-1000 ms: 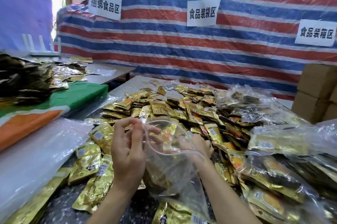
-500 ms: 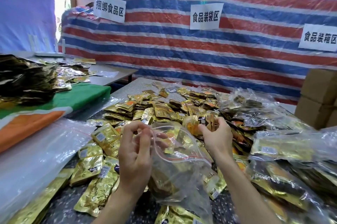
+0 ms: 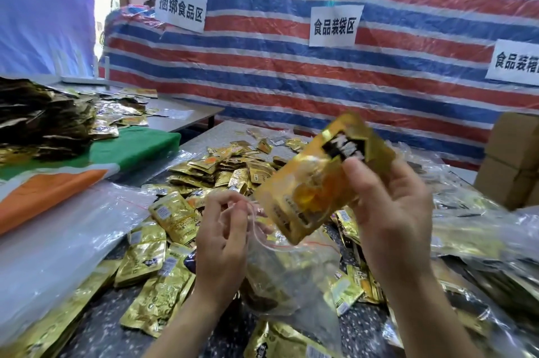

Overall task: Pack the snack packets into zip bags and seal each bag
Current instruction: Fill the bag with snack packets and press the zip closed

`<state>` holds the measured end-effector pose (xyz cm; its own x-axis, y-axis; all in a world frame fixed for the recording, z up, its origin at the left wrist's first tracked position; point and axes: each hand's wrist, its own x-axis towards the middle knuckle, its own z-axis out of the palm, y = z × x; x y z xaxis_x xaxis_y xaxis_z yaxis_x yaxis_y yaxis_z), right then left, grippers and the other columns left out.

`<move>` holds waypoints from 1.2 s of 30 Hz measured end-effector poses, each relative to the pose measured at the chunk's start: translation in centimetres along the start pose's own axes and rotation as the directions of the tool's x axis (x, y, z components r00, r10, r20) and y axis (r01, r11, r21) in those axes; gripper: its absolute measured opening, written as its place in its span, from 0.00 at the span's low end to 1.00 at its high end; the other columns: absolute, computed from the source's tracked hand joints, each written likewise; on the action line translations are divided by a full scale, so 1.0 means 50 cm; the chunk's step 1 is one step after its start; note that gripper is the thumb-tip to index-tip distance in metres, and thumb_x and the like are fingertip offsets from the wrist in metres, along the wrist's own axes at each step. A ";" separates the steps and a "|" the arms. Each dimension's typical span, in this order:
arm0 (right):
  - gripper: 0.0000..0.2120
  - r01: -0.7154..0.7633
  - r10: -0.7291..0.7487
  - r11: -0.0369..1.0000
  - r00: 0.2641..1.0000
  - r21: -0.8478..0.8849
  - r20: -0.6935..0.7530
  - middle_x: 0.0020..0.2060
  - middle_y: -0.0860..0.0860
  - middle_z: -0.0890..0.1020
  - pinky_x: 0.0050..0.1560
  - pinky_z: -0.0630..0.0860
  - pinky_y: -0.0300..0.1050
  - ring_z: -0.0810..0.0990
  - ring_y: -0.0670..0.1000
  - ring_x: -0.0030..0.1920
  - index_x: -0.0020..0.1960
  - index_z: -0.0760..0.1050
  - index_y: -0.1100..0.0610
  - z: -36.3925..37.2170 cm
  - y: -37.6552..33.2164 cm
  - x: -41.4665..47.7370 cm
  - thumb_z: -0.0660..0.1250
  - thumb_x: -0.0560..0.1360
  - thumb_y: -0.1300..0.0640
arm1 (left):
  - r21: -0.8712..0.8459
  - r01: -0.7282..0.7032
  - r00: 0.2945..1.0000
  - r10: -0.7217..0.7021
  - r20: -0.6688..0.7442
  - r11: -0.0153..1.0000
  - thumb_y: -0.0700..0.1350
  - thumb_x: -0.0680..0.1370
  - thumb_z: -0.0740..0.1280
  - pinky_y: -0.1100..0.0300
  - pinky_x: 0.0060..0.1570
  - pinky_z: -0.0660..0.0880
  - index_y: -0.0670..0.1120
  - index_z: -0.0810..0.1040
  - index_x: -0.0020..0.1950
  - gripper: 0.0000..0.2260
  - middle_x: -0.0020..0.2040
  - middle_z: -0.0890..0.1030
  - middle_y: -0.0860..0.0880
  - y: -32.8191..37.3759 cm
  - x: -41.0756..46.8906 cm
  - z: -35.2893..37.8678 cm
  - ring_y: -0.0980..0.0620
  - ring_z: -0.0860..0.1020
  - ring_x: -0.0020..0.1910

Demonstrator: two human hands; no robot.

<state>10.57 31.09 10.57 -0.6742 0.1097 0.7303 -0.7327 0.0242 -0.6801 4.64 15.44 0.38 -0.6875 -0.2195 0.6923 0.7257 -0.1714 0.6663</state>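
Thumb and fingers of right hand [image 3: 390, 211] are gripping a tilted gold-and-orange foil snack packet [image 3: 318, 179], its lower corner sitting at the mouth of a clear plastic zip bag [image 3: 280, 279] with a red seal line. Left hand [image 3: 224, 241] is pinching the bag's rim, bag hanging between both wrists. Loose gold foil packets [image 3: 151, 293] are lying around both hands.

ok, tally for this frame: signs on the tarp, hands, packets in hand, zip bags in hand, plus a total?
signs on the tarp: 3
hands: 2, left hand and right hand
snack packet in the right hand: 1
zip bag in the left hand: 1
total: 7
loose packets: too many to count, left out
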 end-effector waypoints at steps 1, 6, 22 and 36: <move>0.01 0.039 -0.032 0.991 0.998 -0.126 0.061 0.40 0.50 0.83 0.42 0.81 0.42 0.84 0.49 0.42 0.45 0.80 0.50 0.006 0.001 -0.005 0.70 0.74 0.55 | 0.017 0.007 1.000 -0.007 -0.016 1.000 0.43 0.81 0.61 0.52 0.25 0.78 0.55 0.75 0.49 0.07 0.40 0.81 0.46 0.000 0.000 0.000 0.47 0.81 0.32; 0.10 0.133 0.038 0.876 0.939 -0.464 0.342 0.50 0.38 0.84 0.54 0.76 0.34 0.83 0.46 0.54 0.57 0.79 0.44 -0.004 0.015 -0.023 0.70 0.76 0.53 | 0.016 0.033 0.999 -0.032 -0.038 0.999 0.44 0.81 0.61 0.63 0.27 0.76 0.53 0.74 0.49 0.05 0.39 0.81 0.52 0.002 0.002 0.000 0.58 0.79 0.33; 0.10 0.002 0.057 0.958 0.979 -0.287 0.197 0.49 0.46 0.85 0.55 0.79 0.51 0.83 0.50 0.54 0.53 0.81 0.45 -0.019 0.017 -0.038 0.72 0.72 0.49 | -0.063 0.010 1.000 -0.009 0.016 0.998 0.44 0.83 0.59 0.59 0.30 0.79 0.49 0.72 0.51 0.03 0.37 0.81 0.52 0.010 -0.001 0.002 0.56 0.81 0.33; 0.15 -0.145 0.345 0.847 0.882 -0.512 0.321 0.43 0.50 0.86 0.42 0.82 0.52 0.83 0.53 0.41 0.50 0.85 0.43 -0.061 0.021 -0.032 0.76 0.65 0.42 | -0.052 -0.026 0.998 0.029 0.047 0.998 0.45 0.81 0.60 0.64 0.39 0.81 0.48 0.71 0.51 0.02 0.41 0.84 0.52 0.012 -0.006 0.008 0.55 0.84 0.40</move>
<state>11.16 33.98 8.47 -0.8771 -0.2133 0.4303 -0.4754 0.5133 -0.7146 5.26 15.76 0.69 -0.6669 -0.1789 0.7233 0.7439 -0.2157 0.6325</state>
